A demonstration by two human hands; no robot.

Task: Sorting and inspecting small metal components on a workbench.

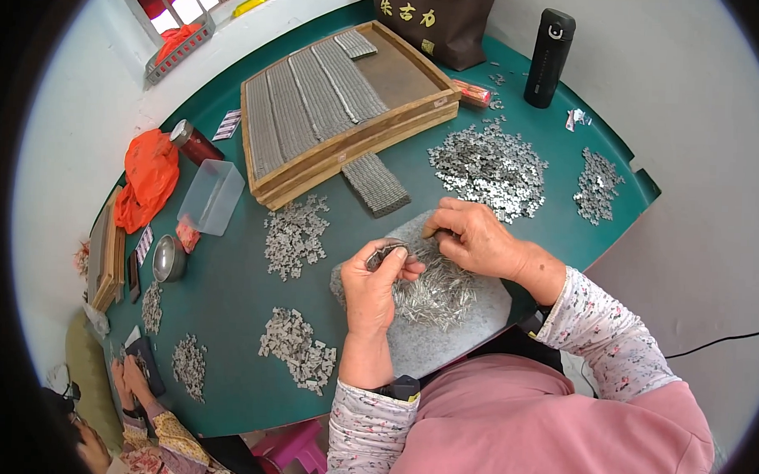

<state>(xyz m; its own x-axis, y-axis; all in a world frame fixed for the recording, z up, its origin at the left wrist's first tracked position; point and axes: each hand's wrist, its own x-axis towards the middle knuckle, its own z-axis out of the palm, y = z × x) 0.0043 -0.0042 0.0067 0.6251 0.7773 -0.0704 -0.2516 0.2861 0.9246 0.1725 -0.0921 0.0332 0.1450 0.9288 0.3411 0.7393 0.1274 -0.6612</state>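
Observation:
My left hand is closed around a small dark metal piece, its thumb pressed on top. To its right, my right hand is bent over with thumb and fingertips pinched; whatever they grip is hidden. Under both hands lies a heap of thin silvery pins on a grey felt-like mat at the table's near edge. Just beyond the hands is a large pile of shiny flat metal links. A finished-looking strip of linked metal lies beside the wooden tray.
Stacked wooden trays hold rows of grey metal strips. More piles of metal parts dot the green table. A black bottle, brown bag and clear plastic box stand around. Another person's hands work at lower left.

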